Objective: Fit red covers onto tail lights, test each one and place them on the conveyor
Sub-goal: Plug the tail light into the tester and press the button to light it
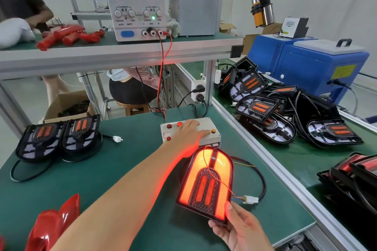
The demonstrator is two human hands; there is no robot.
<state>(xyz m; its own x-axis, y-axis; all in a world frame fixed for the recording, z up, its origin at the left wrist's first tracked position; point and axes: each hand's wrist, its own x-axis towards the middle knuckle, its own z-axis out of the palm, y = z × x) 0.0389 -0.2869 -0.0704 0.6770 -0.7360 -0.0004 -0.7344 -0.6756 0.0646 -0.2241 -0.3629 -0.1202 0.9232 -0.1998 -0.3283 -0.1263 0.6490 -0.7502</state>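
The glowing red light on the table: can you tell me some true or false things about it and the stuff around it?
1. The tail light is lit up. True.
2. The right hand holds it by its bottom edge. True.
3. The left hand rests on the power supply. False: it rests on the button box.
4. The power supply shows 24.00 volts. False: 12.00.
5. Two unlit lights sit at the far left. True.

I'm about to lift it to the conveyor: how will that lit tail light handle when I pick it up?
The lit tail light looks rigid, and its glossy red cover may be slippery. Its cable loops loosely beside it and will probably trail and drag. The right hand holds only its lower corner, so it may tilt.
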